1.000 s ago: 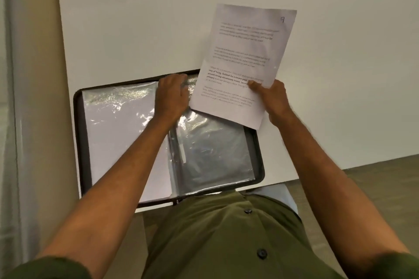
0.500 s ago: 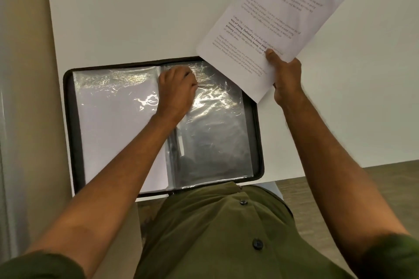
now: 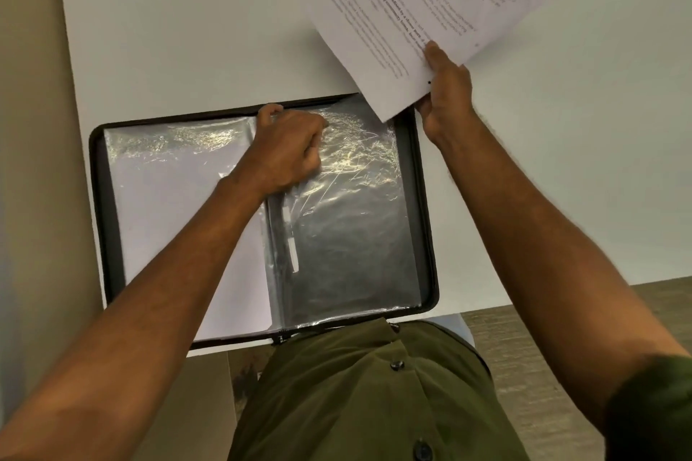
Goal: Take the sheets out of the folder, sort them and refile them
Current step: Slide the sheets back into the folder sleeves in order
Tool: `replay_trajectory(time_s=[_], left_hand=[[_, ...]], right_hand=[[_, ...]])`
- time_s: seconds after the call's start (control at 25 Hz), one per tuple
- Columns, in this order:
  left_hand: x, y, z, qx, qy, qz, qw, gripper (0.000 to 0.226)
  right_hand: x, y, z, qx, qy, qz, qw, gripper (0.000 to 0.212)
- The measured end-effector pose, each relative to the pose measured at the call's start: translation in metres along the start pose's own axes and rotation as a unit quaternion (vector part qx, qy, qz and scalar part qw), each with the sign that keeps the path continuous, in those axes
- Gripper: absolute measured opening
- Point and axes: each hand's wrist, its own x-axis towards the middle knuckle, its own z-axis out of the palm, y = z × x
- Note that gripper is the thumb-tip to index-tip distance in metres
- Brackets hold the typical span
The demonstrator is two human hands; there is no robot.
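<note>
Head view: right hand (image 3: 445,94) pinches printed sheet (image 3: 423,11) by its near edge, thumb on top, held up past the folder's far-right corner and covering that corner. Left hand (image 3: 288,150), fingers curled, grips the top of a clear sleeve (image 3: 348,206) near the folder's spine. Folder (image 3: 96,198) lies open on white table (image 3: 187,30), against its near edge. Left forearm crosses the folder's left page (image 3: 168,206). Green shirt (image 3: 355,393) overlaps the near rim.

Office: white desk (image 3: 187,30), folder (image 3: 95,198)

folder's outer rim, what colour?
Black, on the folder rim; clearest in the head view.
</note>
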Motion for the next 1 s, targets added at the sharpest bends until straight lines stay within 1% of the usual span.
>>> replay_trajectory(time_s=[0.12, 0.2, 0.32, 0.36, 0.48, 0.52, 0.72, 0.88, 1.0], left_hand=[[0.006, 0.002, -0.009, -0.006, -0.027, -0.003, 1.0, 0.027], [0.01, 0.005, -0.01, -0.033, -0.009, -0.004, 0.999, 0.024], [0.019, 0.012, -0.013, -0.073, 0.041, -0.026, 0.996, 0.044], [0.023, 0.015, -0.012, -0.066, 0.057, -0.034, 0.996, 0.041], [0.032, 0.018, -0.007, -0.042, 0.093, -0.037, 0.994, 0.016], [0.032, 0.019, -0.005, -0.045, 0.1, -0.038, 0.993, 0.014], [0.026, 0.022, 0.003, -0.067, 0.115, -0.048, 0.99, 0.013], [0.028, 0.021, 0.002, -0.039, 0.127, -0.047, 0.99, 0.014], [0.028, 0.021, 0.002, -0.023, 0.144, -0.044, 0.988, 0.015]], right_hand=[[0.011, 0.001, 0.017, 0.004, -0.007, 0.0, 1.0, 0.043], [0.015, 0.001, 0.024, 0.006, -0.006, 0.004, 1.0, 0.046], [0.019, -0.003, 0.029, -0.002, -0.022, -0.004, 1.0, 0.047], [0.02, -0.004, 0.03, -0.005, -0.031, -0.011, 0.999, 0.045], [0.026, -0.004, 0.031, -0.011, -0.051, -0.029, 0.998, 0.041], [0.027, -0.004, 0.032, -0.017, -0.057, -0.034, 0.998, 0.041], [0.03, 0.01, 0.034, -0.068, -0.093, -0.058, 0.992, 0.042], [0.031, 0.017, 0.029, -0.11, -0.167, -0.065, 0.978, 0.05], [0.029, 0.014, 0.024, -0.14, -0.218, -0.065, 0.964, 0.044]])
